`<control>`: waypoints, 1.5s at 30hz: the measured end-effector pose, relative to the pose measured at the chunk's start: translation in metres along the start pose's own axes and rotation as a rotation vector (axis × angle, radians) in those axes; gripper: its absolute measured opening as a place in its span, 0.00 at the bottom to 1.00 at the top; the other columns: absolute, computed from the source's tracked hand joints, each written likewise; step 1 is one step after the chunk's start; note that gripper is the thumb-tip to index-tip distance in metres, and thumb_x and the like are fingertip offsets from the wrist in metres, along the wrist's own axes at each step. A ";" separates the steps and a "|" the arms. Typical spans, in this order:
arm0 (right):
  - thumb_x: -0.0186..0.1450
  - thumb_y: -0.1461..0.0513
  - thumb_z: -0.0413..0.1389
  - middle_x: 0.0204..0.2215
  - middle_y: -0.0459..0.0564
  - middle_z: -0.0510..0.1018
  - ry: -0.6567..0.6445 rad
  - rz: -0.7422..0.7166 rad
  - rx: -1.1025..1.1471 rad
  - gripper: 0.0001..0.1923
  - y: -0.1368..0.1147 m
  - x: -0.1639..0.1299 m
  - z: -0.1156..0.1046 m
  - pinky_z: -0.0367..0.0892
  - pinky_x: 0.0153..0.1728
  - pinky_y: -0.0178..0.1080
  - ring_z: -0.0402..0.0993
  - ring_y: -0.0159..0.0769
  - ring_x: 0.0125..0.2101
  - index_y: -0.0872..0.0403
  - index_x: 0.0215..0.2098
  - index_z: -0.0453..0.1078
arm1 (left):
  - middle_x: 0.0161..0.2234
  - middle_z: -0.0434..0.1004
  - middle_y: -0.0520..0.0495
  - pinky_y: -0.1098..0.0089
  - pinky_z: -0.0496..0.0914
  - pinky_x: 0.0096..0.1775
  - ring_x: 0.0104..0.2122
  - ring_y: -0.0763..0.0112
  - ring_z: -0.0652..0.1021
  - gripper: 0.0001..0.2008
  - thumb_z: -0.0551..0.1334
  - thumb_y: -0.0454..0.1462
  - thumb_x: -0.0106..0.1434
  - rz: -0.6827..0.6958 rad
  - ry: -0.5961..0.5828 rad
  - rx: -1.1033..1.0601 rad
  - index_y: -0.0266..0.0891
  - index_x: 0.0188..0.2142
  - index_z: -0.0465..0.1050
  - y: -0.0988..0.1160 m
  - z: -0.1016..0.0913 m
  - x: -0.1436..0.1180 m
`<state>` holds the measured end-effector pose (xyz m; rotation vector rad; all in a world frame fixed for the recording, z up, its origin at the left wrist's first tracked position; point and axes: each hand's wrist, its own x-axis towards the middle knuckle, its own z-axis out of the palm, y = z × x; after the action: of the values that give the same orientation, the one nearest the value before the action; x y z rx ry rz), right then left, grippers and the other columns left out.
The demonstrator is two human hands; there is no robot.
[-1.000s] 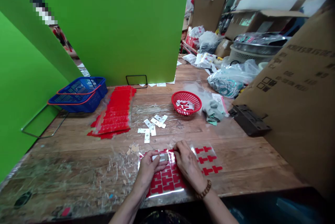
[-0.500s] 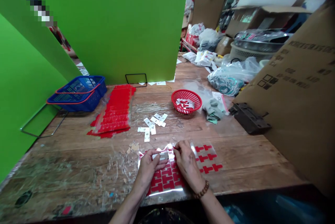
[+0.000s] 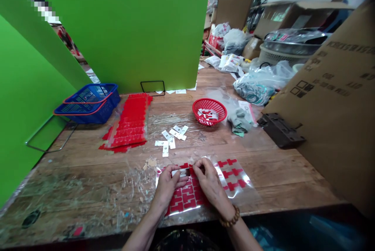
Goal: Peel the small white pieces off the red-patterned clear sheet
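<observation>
My left hand [image 3: 169, 183] holds a small white-and-silver rectangular piece [image 3: 182, 172] between thumb and fingers. Close beside it, my right hand [image 3: 208, 178] pinches a small red sticker [image 3: 191, 168] near the piece's right end. Beneath both hands lies a clear sheet of red T-shaped stickers [image 3: 187, 199], part of it hidden by the hands. Its right portion [image 3: 231, 173] shows bare gaps between the red shapes. Beyond the hands, several white cards [image 3: 165, 149] with a small round mark are scattered on the table.
A stack of red sticker sheets [image 3: 130, 120] lies at left, near a blue basket [image 3: 102, 114]. A red basket [image 3: 222, 115] holds white and red pieces. Right of it are a grey-green cloth [image 3: 239, 121], a dark metal block [image 3: 281, 130] and a large cardboard box [image 3: 331, 126].
My right hand has brought the red sticker from above the sheet down toward the right end of the piece. My left hand keeps its hold. The sheet's right part has shifted slightly.
</observation>
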<state>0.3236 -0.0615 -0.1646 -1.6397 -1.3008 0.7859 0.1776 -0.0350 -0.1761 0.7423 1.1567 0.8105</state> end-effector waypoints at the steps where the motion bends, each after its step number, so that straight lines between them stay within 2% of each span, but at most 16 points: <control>1: 0.63 0.60 0.48 0.26 0.46 0.69 -0.018 0.014 0.044 0.09 -0.001 0.000 -0.002 0.62 0.32 0.36 0.65 0.35 0.29 0.52 0.26 0.61 | 0.30 0.78 0.44 0.67 0.75 0.35 0.31 0.63 0.81 0.06 0.60 0.33 0.58 -0.005 -0.004 -0.003 0.35 0.35 0.65 0.000 0.000 0.000; 4: 0.63 0.58 0.50 0.26 0.46 0.70 -0.032 0.046 0.187 0.09 0.000 0.002 -0.009 0.63 0.32 0.35 0.66 0.34 0.29 0.53 0.26 0.62 | 0.30 0.78 0.43 0.68 0.75 0.35 0.31 0.63 0.81 0.06 0.60 0.32 0.58 -0.025 -0.012 -0.010 0.34 0.36 0.66 0.002 -0.002 0.001; 8: 0.61 0.55 0.53 0.24 0.45 0.69 0.032 0.084 0.330 0.11 0.006 -0.001 -0.012 0.63 0.29 0.35 0.66 0.34 0.27 0.54 0.28 0.64 | 0.29 0.79 0.42 0.71 0.75 0.33 0.31 0.64 0.81 0.06 0.60 0.31 0.58 -0.062 -0.002 -0.051 0.33 0.36 0.66 0.007 -0.003 -0.003; 12: 0.58 0.57 0.57 0.24 0.44 0.69 0.035 0.086 0.427 0.10 0.002 -0.012 -0.011 0.63 0.29 0.34 0.66 0.33 0.27 0.54 0.28 0.63 | 0.30 0.79 0.42 0.71 0.75 0.34 0.31 0.65 0.81 0.08 0.61 0.30 0.57 -0.058 -0.017 -0.112 0.33 0.37 0.66 0.015 -0.001 -0.012; 19: 0.58 0.61 0.56 0.24 0.43 0.69 0.112 0.031 0.265 0.06 -0.016 -0.030 -0.007 0.63 0.31 0.34 0.66 0.32 0.27 0.54 0.25 0.64 | 0.33 0.78 0.43 0.70 0.74 0.36 0.33 0.65 0.80 0.08 0.62 0.31 0.56 -0.051 -0.105 -0.175 0.34 0.37 0.67 0.027 0.006 -0.030; 26: 0.57 0.63 0.55 0.23 0.43 0.70 0.157 0.033 0.136 0.05 -0.023 -0.037 -0.002 0.62 0.29 0.33 0.66 0.32 0.26 0.54 0.25 0.64 | 0.31 0.77 0.47 0.70 0.74 0.37 0.32 0.66 0.80 0.09 0.64 0.33 0.55 -0.058 -0.126 -0.203 0.35 0.36 0.67 0.027 0.013 -0.037; 45: 0.59 0.64 0.53 0.24 0.43 0.70 0.152 -0.013 0.045 0.04 -0.017 -0.039 0.000 0.62 0.30 0.33 0.67 0.32 0.27 0.53 0.26 0.63 | 0.30 0.76 0.47 0.67 0.73 0.38 0.33 0.64 0.79 0.09 0.62 0.36 0.57 -0.034 -0.149 -0.178 0.35 0.36 0.67 0.022 0.017 -0.036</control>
<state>0.3061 -0.0983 -0.1508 -1.6212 -1.1776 0.6643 0.1830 -0.0559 -0.1357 0.6225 0.9486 0.8047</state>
